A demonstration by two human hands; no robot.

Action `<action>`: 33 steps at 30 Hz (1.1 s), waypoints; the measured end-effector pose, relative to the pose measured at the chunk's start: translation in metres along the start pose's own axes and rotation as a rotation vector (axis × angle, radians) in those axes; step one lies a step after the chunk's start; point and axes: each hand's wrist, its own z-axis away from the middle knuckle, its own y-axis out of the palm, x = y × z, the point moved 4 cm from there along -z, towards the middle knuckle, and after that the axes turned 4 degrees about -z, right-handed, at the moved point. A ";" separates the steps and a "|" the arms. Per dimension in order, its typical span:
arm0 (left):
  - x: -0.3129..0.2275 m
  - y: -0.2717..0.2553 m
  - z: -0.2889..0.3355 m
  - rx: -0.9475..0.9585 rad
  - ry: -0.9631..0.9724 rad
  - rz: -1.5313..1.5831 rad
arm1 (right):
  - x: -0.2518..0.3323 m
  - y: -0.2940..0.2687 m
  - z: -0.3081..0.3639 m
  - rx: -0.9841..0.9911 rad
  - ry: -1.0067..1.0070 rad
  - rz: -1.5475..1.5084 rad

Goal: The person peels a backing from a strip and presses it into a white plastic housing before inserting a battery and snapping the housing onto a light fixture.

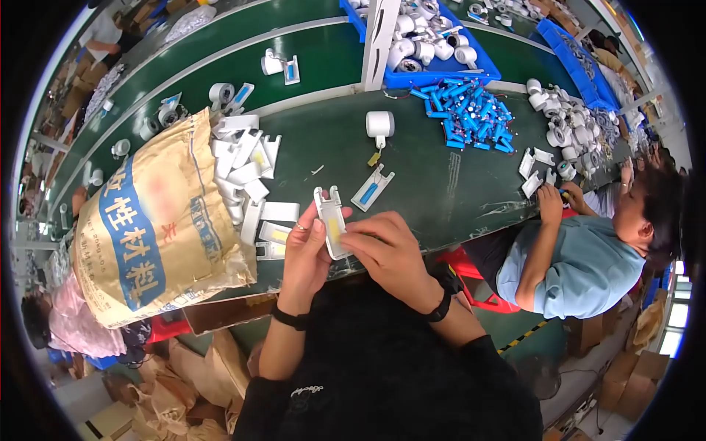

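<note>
My left hand is closed around a long white plastic housing, its hollow side facing up. Inside the housing lies a pale yellow strip. My right hand has its thumb and fingers drawn together at the strip's edge; what they pinch is hidden. Just beyond my hands rests a similar white housing with a blue cylindrical battery in it. Farther off stands a white round lamp-like head, and a small yellow piece sits below it.
A large printed paper sack stands at left beside piled white housings. Blue batteries form a heap at the far side of the green table, before a blue bin of white parts. A co-worker sits at right.
</note>
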 end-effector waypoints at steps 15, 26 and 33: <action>-0.017 -0.029 0.008 0.072 -0.144 0.017 | 0.029 0.040 -0.005 0.068 -0.005 0.096; -0.018 -0.018 0.008 0.165 -0.229 -0.024 | 0.029 0.024 0.008 0.011 0.132 0.055; -0.001 0.003 0.003 0.096 -0.220 -0.057 | 0.016 0.005 0.016 0.027 0.043 0.083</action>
